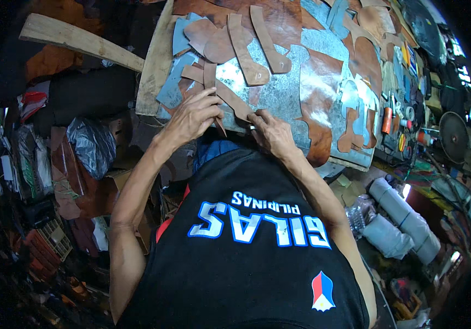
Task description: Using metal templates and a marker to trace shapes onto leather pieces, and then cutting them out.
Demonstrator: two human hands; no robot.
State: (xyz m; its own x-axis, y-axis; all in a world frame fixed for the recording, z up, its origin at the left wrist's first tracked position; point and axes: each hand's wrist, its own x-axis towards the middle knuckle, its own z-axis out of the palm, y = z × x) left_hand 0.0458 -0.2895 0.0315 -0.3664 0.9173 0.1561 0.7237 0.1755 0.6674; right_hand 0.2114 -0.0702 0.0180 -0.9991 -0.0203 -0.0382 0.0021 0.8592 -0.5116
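Two brown leather strips cross near the table's front edge. The diagonal leather strip (234, 103) runs down to my right hand (273, 133), whose curled fingers and thumb pinch its lower end. My left hand (196, 116) is closed around the upright leather strip (210, 75); a pointed end pokes out below its fingers. A ring shows on my right hand. Just beyond lie two longer cut leather pieces, one piece (245, 52) with a wide foot and another piece (269, 41) beside it, both with handwritten marks.
The metal-topped table (287, 101) carries rounded leather pieces (219, 45) and a large brown leather sheet (320, 90). A wooden plank (76, 37) juts out at left. Tools, including an orange-handled one (387, 120), lie at right, near wrapped rolls (405, 208).
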